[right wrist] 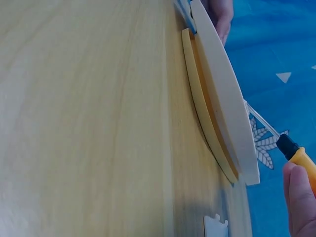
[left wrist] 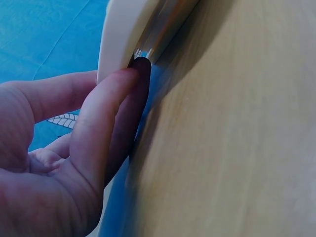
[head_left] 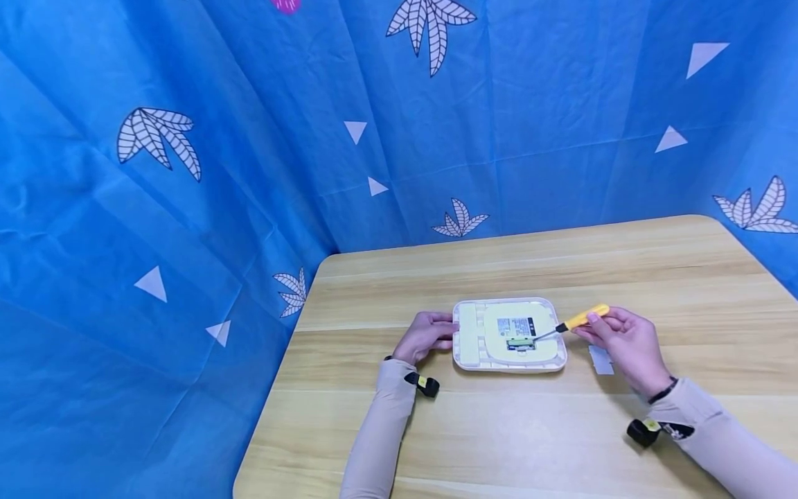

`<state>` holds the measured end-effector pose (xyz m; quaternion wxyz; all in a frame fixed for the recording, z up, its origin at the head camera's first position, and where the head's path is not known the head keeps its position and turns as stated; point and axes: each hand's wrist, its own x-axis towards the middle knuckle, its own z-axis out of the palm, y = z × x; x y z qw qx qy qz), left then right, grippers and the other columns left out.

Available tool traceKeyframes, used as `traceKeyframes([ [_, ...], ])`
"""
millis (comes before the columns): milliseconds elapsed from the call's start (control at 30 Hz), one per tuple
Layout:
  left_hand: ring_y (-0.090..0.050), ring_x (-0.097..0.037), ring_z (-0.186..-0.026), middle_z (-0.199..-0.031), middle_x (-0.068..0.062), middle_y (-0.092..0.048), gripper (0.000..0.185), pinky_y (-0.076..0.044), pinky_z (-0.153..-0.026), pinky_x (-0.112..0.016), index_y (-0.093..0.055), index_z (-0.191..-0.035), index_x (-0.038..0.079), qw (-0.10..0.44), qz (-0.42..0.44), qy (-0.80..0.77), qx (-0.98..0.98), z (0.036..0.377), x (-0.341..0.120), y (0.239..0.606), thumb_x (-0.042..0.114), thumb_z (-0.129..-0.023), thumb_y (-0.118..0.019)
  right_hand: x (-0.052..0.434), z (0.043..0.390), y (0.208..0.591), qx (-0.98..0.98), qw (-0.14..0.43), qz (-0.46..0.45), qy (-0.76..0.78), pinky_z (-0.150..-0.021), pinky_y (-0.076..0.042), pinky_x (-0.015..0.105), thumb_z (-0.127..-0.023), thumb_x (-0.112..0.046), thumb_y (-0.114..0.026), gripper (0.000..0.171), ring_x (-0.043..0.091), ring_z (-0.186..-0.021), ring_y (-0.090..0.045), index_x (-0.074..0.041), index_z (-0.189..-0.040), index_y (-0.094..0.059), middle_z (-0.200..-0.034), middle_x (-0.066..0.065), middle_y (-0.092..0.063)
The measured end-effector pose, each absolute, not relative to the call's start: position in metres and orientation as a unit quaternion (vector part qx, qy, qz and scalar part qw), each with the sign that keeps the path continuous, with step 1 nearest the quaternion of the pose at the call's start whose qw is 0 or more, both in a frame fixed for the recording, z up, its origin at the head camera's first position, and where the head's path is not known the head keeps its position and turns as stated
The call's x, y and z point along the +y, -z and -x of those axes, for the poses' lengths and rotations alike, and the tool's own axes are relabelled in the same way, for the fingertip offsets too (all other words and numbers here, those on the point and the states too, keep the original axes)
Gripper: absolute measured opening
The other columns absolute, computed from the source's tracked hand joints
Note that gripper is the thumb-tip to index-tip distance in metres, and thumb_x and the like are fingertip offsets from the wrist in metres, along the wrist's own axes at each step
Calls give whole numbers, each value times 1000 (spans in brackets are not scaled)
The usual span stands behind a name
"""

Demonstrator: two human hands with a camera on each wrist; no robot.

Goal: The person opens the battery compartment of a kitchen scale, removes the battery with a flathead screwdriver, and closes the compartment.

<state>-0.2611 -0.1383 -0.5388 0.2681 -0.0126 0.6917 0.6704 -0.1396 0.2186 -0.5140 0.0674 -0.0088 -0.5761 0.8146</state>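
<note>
A: Where does the work stand?

B: The white square device [head_left: 510, 335] lies underside up in the lower middle of the head view, on the wooden counter [head_left: 654, 277]. Its small compartment [head_left: 521, 343], just below the label [head_left: 516, 325], is already open, with something green showing inside. A small pale piece [head_left: 601, 360] lies on the counter to the right of the device; I would guess it is the compartment's cover, but it is too small to be sure.

A: And what is left?

B: As I judge it, whatever sits in the compartment is yet to come out. The tip of the screwdriver [head_left: 570, 324] is right at that opening.

A: Which way does the tool point?

B: Its long axis runs from upper right to lower left in the head view, yellow handle up by the fingers, metal shaft slanting down toward the compartment.

A: The grips?

B: The right hand [head_left: 626, 343] pinches the yellow handle between thumb and fingertips. The left hand [head_left: 427, 335] sits at the device's left edge, fingers curled against the rim; in the left wrist view a fingertip [left wrist: 129, 81] presses right on that edge, steadying it.

A: Anything else?

B: A blue leaf-print cloth [head_left: 187, 173] hangs behind the counter.
</note>
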Motion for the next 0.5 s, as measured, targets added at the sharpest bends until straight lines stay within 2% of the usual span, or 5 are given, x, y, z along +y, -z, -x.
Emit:
traceKeyframes([
  [367, -75, -12, -77, -113, -21, -75, 43, -65, -69, -19, -59, -135, -11, 270, 5, -674, 688, 261, -139, 540, 3, -96, -70, 218, 138, 518, -586, 78, 8, -807, -80, -64, 26, -100, -2, -64, 5, 15, -81, -80, 1, -104, -64, -89, 5, -81],
  [500, -75, -13, -77, -114, -21, -75, 43, -65, -70, -19, -59, -135, -10, 270, 7, -673, 689, 260, -138, 539, 2, -95, -70, 220, 138, 519, -579, 58, 35, -813, -82, -64, 24, -101, -4, -64, 5, 14, -83, -79, -2, -105, -65, -89, 4, -81],
])
